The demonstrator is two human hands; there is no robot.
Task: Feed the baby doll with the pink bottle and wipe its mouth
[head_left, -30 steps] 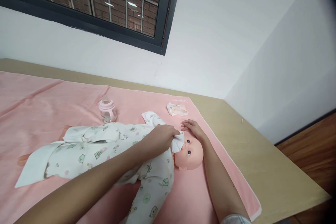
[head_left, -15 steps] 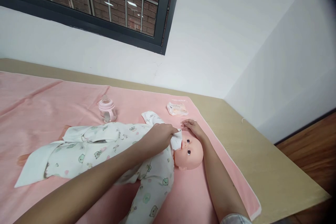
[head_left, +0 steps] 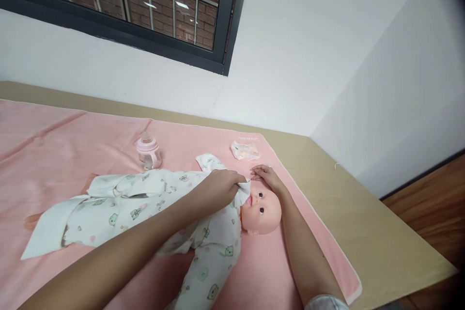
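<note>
A baby doll [head_left: 268, 213] lies on its back, head to the right, dressed in a white patterned outfit [head_left: 203, 247]. My left hand [head_left: 223, 188] is closed on a small white wipe [head_left: 242, 194], which hangs at the doll's chin beside its pink mouth. Beyond the doll's head rests my right hand [head_left: 266, 174], its fingers loosely stretched out and holding nothing. The forearm of that hand runs along the top of the doll's head. My left forearm crosses over the doll's body and hides part of it.
A pink baby bottle [head_left: 148, 152] stands on the pink blanket [head_left: 90, 140] behind the doll. A small clear packet [head_left: 245, 150] lies near the blanket's far right corner. The wooden surface [head_left: 348, 223] meets a white wall [head_left: 283, 58] with a barred window [head_left: 174, 9].
My left hand has drawn the wipe slightly left, off the doll's lips toward its chin, so the mouth shows more. My right hand and the doll have stayed in place.
</note>
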